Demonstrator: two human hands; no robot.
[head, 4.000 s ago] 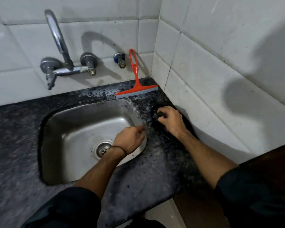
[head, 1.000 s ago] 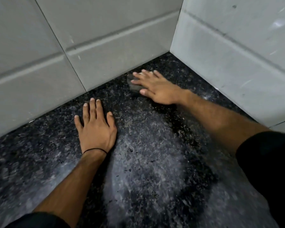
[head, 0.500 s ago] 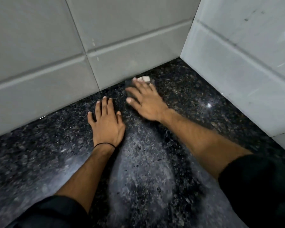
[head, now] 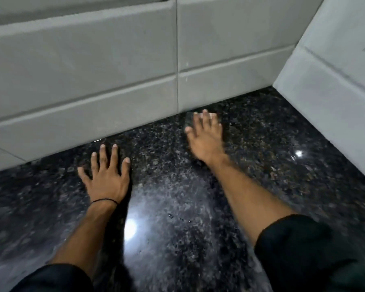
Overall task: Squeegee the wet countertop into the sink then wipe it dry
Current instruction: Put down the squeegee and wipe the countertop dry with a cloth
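Observation:
The dark speckled granite countertop (head: 261, 165) fills the lower view, with a dull, streaky patch (head: 177, 197) down its middle. My right hand (head: 207, 140) presses flat on a small dark cloth (head: 189, 121) close to the back wall; only the cloth's edge shows past my fingers, and the hand is blurred. My left hand (head: 105, 175) lies flat on the counter with fingers spread and nothing in it. A thin black band circles that wrist. The sink and the squeegee are out of view.
Grey tiled walls stand behind (head: 114, 81) and to the right (head: 335, 91), meeting in a corner at the upper right. Two light reflections shine on the counter.
Four seconds ago both hands were by the sink, with the red squeegee leaning on the wall. Over the last second my right hand has slid the cloth along the back wall; my left fingers have spread.

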